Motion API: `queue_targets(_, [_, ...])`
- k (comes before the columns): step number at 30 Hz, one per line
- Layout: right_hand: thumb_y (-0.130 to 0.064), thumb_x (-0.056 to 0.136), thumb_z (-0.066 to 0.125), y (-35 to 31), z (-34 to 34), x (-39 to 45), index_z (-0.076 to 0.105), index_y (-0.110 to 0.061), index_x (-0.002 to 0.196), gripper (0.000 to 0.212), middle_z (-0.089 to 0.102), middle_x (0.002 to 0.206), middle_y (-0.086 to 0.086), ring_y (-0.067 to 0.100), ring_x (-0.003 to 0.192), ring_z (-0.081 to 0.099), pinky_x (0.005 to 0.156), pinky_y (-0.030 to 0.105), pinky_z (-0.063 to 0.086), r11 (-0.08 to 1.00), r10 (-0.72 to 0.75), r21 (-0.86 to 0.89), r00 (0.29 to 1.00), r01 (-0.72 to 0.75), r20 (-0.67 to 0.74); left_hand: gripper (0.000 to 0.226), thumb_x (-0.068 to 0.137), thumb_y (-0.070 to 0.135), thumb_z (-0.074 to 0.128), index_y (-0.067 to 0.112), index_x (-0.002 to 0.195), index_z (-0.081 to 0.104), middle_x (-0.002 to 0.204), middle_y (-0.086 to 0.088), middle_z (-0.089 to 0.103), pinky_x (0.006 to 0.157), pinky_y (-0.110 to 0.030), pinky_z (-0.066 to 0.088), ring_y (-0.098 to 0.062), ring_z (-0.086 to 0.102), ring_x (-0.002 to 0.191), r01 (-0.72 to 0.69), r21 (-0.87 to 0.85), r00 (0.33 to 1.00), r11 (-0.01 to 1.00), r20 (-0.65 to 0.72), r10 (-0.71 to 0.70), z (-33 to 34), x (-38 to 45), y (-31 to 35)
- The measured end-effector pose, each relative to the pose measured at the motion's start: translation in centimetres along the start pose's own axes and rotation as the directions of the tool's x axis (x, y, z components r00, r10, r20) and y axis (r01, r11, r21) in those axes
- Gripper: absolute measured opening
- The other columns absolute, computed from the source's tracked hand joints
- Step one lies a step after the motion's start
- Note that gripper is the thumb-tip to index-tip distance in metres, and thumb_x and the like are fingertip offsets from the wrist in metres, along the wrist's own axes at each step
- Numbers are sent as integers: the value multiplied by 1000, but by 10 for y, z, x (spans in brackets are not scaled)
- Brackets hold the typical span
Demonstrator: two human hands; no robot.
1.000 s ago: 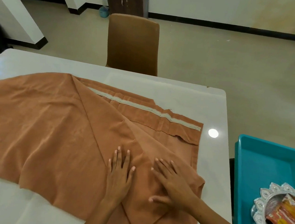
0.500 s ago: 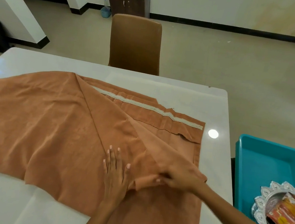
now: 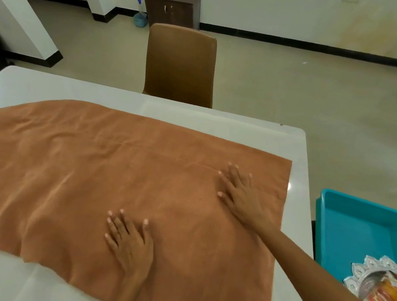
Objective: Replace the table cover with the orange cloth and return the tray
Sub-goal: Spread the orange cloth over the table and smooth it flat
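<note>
The orange cloth [image 3: 109, 173] lies spread flat over the white table [image 3: 219, 121], its right edge near the table's right side. My left hand [image 3: 129, 242] rests palm down on the cloth near the front, fingers apart. Farther right and farther back, my right hand [image 3: 241, 195] also lies flat on the cloth with fingers spread. A teal tray [image 3: 358, 226] sits off the table's right side, lower than the tabletop. It holds a silver scalloped plate [image 3: 374, 273] with orange items [image 3: 388, 296] on it.
A brown chair [image 3: 181, 64] stands at the table's far side. Behind it are a dark wooden cabinet [image 3: 172, 7] and a blue spray bottle [image 3: 140, 16] on the floor. Bare white tabletop shows at the front left, far edge and right edge.
The folded-over flap with the white band has been opened out to the right, so the cloth now lies flat. My right hand moved right and back; my left hand stayed pressed.
</note>
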State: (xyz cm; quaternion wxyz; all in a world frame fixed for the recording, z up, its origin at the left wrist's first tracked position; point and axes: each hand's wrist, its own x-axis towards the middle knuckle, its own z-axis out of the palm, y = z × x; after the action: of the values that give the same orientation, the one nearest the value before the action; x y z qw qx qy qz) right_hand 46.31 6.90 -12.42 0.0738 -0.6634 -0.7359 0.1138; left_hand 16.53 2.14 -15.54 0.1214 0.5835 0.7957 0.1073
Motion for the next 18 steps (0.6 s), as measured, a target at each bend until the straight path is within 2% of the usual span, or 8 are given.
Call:
queue_targets(2, [-63,93,16,-5,4,21,7,-36,149,63,-9,158,0,21,146,-5,113,59,10,986,-124,-101,990,131,68,80,94,57,12,-3,143,31,150,-28,25,107,-58,22,-41,26,137,-3,31,1000,1000,17,3,2,4,-1])
queue_targets(6, [-73,87,17,10,8,58,2,-41,148,71,-11,158,-4,18,146,-9,113,59,6,964,-191,-152,965,219,178,86,91,64,9,1,146,27,151,-26,23,109,-53,24,-40,24,139,-90,53,996,995,15,89,4,19,-3])
queue_targets(9, [-76,85,19,12,12,69,5,-45,147,71,-6,159,-9,16,146,-5,112,61,8,981,-137,-118,982,152,132,86,90,66,12,3,148,22,153,-22,22,112,-49,23,-36,21,141,-149,64,989,987,-8,150,5,47,-8])
queue_targets(13, [-76,85,21,9,27,66,11,-47,146,68,1,158,-12,14,146,1,114,58,10,998,-29,-54,999,30,12,89,87,71,11,10,151,10,157,-14,12,118,-39,8,-25,8,146,-283,62,959,957,14,283,2,102,-7])
queue_targets(16, [-75,85,18,2,33,60,10,-46,146,68,3,158,-11,16,146,3,116,54,6,996,86,-17,994,-87,-64,88,86,74,9,15,151,5,158,-9,5,118,-35,4,-22,5,146,-430,63,903,901,41,428,0,160,-3])
queue_targets(18, [-72,86,19,-10,40,50,9,-43,147,69,4,159,-9,18,146,5,116,52,5,983,180,-11,976,-182,-120,86,86,73,10,18,152,5,158,-5,1,118,-33,3,-18,1,146,-550,58,835,833,71,546,0,197,4])
